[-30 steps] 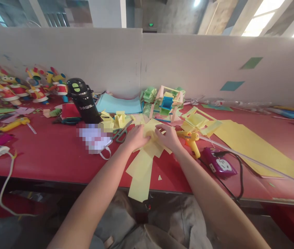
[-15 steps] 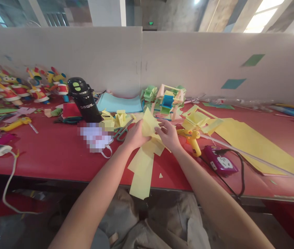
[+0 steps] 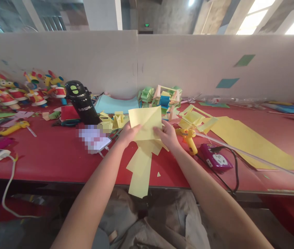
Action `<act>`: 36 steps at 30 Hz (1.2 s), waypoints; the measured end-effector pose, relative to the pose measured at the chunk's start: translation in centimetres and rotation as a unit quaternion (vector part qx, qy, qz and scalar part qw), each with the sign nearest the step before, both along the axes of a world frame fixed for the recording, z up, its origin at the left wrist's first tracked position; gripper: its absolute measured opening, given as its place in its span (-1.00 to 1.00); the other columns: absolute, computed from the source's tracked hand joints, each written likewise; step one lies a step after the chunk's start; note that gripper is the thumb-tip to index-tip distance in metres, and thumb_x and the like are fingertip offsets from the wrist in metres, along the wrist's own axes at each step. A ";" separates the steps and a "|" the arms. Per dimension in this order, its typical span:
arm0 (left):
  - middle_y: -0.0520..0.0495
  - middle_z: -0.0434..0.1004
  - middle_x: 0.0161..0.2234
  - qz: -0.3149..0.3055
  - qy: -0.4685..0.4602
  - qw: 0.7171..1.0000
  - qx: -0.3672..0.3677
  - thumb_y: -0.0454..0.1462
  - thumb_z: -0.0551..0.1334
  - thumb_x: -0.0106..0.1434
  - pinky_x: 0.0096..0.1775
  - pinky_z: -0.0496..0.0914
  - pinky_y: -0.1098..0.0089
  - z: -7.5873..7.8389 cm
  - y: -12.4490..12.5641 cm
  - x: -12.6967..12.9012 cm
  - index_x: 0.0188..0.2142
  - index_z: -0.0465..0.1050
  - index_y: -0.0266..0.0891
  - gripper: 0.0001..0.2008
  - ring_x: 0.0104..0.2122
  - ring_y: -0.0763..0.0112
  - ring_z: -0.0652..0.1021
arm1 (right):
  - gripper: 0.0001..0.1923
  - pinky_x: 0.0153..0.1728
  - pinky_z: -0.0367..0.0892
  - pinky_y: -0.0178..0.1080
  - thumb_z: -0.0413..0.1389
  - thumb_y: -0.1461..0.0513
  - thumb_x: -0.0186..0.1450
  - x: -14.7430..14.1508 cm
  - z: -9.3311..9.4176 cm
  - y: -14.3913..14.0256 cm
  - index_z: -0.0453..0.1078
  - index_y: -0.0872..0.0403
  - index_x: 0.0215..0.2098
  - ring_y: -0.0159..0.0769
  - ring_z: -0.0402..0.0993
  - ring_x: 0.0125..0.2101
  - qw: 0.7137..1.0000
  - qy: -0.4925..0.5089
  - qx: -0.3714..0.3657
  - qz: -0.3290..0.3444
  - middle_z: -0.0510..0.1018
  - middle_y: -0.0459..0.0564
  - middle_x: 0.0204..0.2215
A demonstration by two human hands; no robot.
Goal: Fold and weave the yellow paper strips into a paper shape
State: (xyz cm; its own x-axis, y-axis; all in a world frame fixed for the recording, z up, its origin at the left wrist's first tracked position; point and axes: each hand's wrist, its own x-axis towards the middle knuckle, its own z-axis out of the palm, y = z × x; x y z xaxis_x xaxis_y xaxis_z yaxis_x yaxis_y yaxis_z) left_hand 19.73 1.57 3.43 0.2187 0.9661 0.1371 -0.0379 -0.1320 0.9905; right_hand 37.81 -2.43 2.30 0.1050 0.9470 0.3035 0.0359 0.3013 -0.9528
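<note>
Flask [image 3: 82,102] standing far left on red bench [image 3: 45,152]. L hand [image 3: 126,135] & R hand [image 3: 168,135] are pinching yellow paper square [image 3: 145,122] between them, fingers clamped on its lower corners, sheet lifting off bench, tilting upright. Glue gun [image 3: 188,138] lying just right of R hand.

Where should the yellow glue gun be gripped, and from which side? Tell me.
Grip the yellow glue gun by its handle, the bar pointing toward the table's near edge, coming from above and the near side. The right hand is nearest. Its barrel lies among paper strips, and the black cable runs just right.
</note>
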 end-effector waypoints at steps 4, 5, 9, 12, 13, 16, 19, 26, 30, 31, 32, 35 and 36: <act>-0.22 0.59 0.00 -0.011 0.001 0.999 -0.030 -0.12 0.44 0.01 0.03 0.45 0.17 0.3 0.1 -1.0 -0.10 0.55 -0.27 -0.53 0.00 0.07 0.57 | -0.57 -0.32 0.50 -0.16 0.20 -0.01 0.17 0.5 0.0 -0.1 0.44 0.05 -0.09 -0.17 0.60 -0.34 0.999 0.018 -0.027 -0.001 0.65 0.03 -0.28; -0.22 0.58 0.00 -0.028 -0.010 0.999 -0.037 -0.11 0.45 0.00 0.04 0.45 0.16 0.4 0.1 -1.2 -0.09 0.54 -0.28 -0.51 0.00 0.07 0.57 | -0.59 -0.31 0.50 -0.16 0.19 -0.01 0.18 0.6 0.1 -0.2 0.46 0.06 -0.11 -0.17 0.60 -0.34 0.999 0.024 -0.037 0.005 0.66 0.03 -0.27; -0.25 0.59 -0.01 -0.074 -0.034 0.995 -0.054 -0.14 0.48 -0.04 0.04 0.45 0.12 0.8 0.0 -2.0 -0.10 0.54 -0.29 -0.49 -0.02 0.05 0.57 | -0.54 -0.27 0.51 -0.13 0.24 0.00 0.12 0.9 0.4 -0.4 0.47 0.05 -0.08 -0.12 0.61 -0.27 0.996 0.053 -0.063 0.040 0.65 0.05 -0.18; -0.25 0.59 -0.01 -0.099 -0.020 0.994 -0.053 -0.17 0.48 -0.06 0.01 0.47 0.09 0.8 0.0 -2.1 -0.09 0.54 -0.28 -0.49 -0.03 0.02 0.58 | -0.46 -0.26 0.52 -0.11 0.28 0.01 0.08 0.9 0.6 -0.5 0.44 0.02 -0.01 -0.09 0.62 -0.24 0.994 0.063 -0.072 0.062 0.65 0.06 -0.14; -0.25 0.59 -0.02 -0.105 -0.018 0.993 -0.054 -0.18 0.47 -0.06 -0.01 0.47 0.09 0.7 0.1 -2.2 -0.08 0.54 -0.28 -0.48 -0.04 0.02 0.58 | -0.45 -0.25 0.52 -0.10 0.28 0.01 0.08 0.8 0.6 -0.5 0.44 0.02 0.01 -0.09 0.62 -0.24 0.993 0.063 -0.074 0.066 0.65 0.06 -0.14; -0.24 0.61 -0.06 -0.116 -0.032 0.991 -0.062 -0.21 0.46 -0.06 -0.05 0.49 0.09 0.6 0.3 -2.2 -0.06 0.53 -0.28 -0.47 -0.08 0.00 0.60 | -0.44 -0.25 0.52 -0.09 0.29 0.01 0.08 0.8 0.5 -0.4 0.44 0.01 0.01 -0.08 0.62 -0.23 0.992 0.075 -0.071 0.070 0.65 0.05 -0.14; -0.23 0.63 -0.11 -0.098 -0.057 0.991 -0.067 -0.20 0.46 -0.06 -0.08 0.50 0.13 0.7 0.5 -2.3 -0.06 0.53 -0.28 -0.47 -0.13 0.04 0.62 | -0.51 -0.23 0.52 -0.11 0.30 0.03 0.08 0.9 0.3 -0.3 0.46 0.01 -0.05 -0.10 0.61 -0.20 0.991 0.089 -0.068 0.073 0.64 0.04 -0.13; -0.19 0.66 -0.25 -0.089 -0.012 0.995 -0.054 -0.07 0.45 -0.02 -0.19 0.52 0.17 0.7 0.6 -2.5 -0.19 0.56 -0.30 -0.55 -0.24 0.10 0.64 | -0.49 -0.25 0.51 -0.08 0.28 -0.08 0.07 1.3 -0.1 0.0 0.51 0.04 -0.12 -0.07 0.60 -0.23 0.997 0.041 -0.046 0.038 0.66 0.04 -0.22; -0.13 0.66 -0.29 -0.099 -0.042 0.994 -0.032 -0.18 0.43 -0.02 -0.17 0.51 0.18 0.8 0.9 -2.8 -0.21 0.57 -0.29 -0.63 -0.26 0.16 0.63 | -0.62 -0.20 0.49 -0.06 0.28 -0.03 0.11 1.6 -0.2 0.2 0.56 0.04 -0.22 -0.10 0.60 -0.27 0.999 0.041 -0.027 0.021 0.66 0.00 -0.30; -0.12 0.66 -0.29 -0.099 -0.050 0.993 -0.037 -0.19 0.40 0.00 -0.15 0.50 0.19 1.0 0.9 -2.9 -0.22 0.58 -0.29 -0.66 -0.24 0.16 0.63 | -0.66 -0.18 0.49 -0.06 0.27 0.00 0.12 1.7 -0.3 0.3 0.57 0.03 -0.23 -0.10 0.59 -0.24 0.999 0.044 -0.018 0.022 0.66 0.00 -0.29; -0.10 0.65 -0.29 -0.100 -0.057 0.992 -0.044 -0.19 0.36 0.05 -0.13 0.49 0.19 1.2 0.9 -3.0 -0.23 0.58 -0.29 -0.70 -0.21 0.14 0.62 | -0.71 -0.14 0.48 -0.06 0.27 0.04 0.13 1.9 -0.3 0.3 0.58 0.01 -0.25 -0.09 0.59 -0.19 0.999 0.045 -0.003 0.023 0.65 -0.01 -0.26; -0.11 0.64 -0.28 -0.124 -0.072 0.987 -0.079 -0.10 0.18 0.19 -0.11 0.47 0.17 1.9 0.8 -3.3 -0.32 0.58 -0.33 -0.67 -0.15 0.08 0.60 | -0.83 0.00 0.41 -0.06 0.24 0.17 0.13 2.3 -0.2 0.3 0.60 -0.02 -0.30 -0.10 0.51 -0.03 0.998 0.020 0.060 0.026 0.62 0.00 -0.12; -0.14 0.63 -0.28 -0.135 -0.079 0.983 -0.094 -0.05 0.16 0.21 -0.12 0.47 0.15 1.9 0.7 -3.3 -0.36 0.57 -0.33 -0.62 -0.15 0.06 0.59 | -0.85 0.03 0.38 -0.06 0.23 0.20 0.14 2.5 -0.2 0.3 0.61 -0.02 -0.32 -0.10 0.49 0.01 0.997 0.006 0.077 0.023 0.61 0.00 -0.09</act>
